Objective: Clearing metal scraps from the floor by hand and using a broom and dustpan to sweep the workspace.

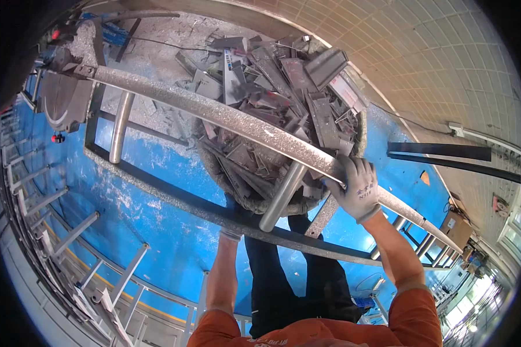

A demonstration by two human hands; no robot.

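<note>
Long speckled-grey metal ladder-like frame (231,119) spans the view, slanting from upper left to lower right, two rails with shiny round steel cross tubes (282,198) between them. Frame lies between the person's body and the far side, partly over a round bin with a thick grey rim (362,133), heaped with mixed grey and brown metal offcuts (283,98). Right hand in a light-grey glove (360,188) is on the far rail, right of the middle cross tube; fingers bent over the rail, close together, thumb on the other side, so clamped on it. Left hand in a grey glove (230,233) is at the near rail, mostly hidden by it; can't tell whether its fingers are closed or apart. Grey machine with a rounded guard (63,101) at the frame's left end, small red knob (58,138) below it. Glossy blue floor (150,231) underneath, scattered with pale debris. Two long dark bars (440,151) at right near the pale tiled wall (434,63), brown cardboard box (454,231) farther down that side. Silvery metal racks (127,274) at lower left.
</note>
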